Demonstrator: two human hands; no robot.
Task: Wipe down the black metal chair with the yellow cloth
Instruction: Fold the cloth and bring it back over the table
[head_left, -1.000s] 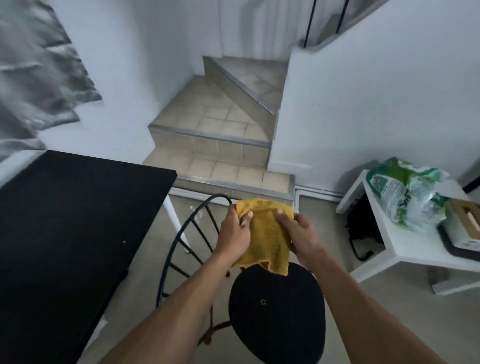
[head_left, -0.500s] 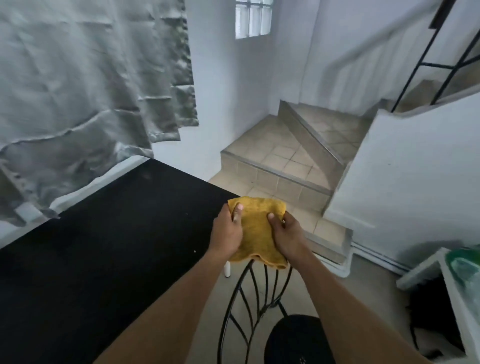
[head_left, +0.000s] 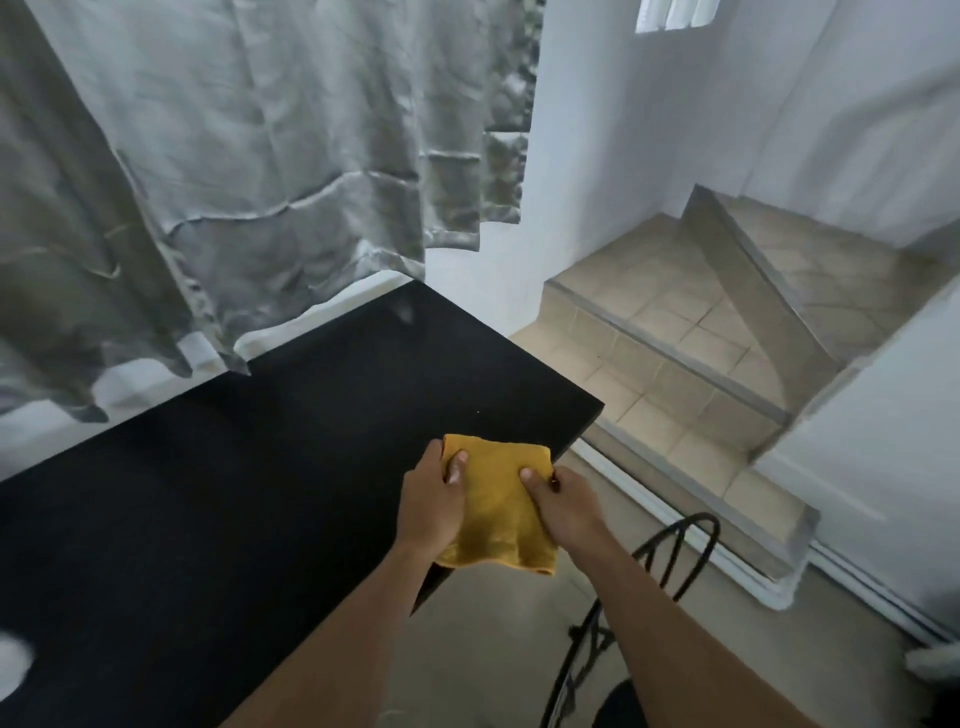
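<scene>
Cloth gripped in both hands, chair not yet touched.
Left hand (head_left: 428, 499) and right hand (head_left: 566, 506) each pinch the folded yellow cloth (head_left: 498, 504) (soft, nubby weave) over the matte black worktop (head_left: 208, 519) edge. Black metal chair (head_left: 696, 517) — thin curved wire back, dark seat — sits below my right hand. I'd say all the wiping is left.

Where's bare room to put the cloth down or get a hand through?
The black table: bare from the curtain hem to its near edge, left of the left hand, bar a white blur at frame's lower left. The floor strip between the table's edge and the chair: bare. Crowded lower right, where the right hand's forearm crosses the chair's wire back.
</scene>
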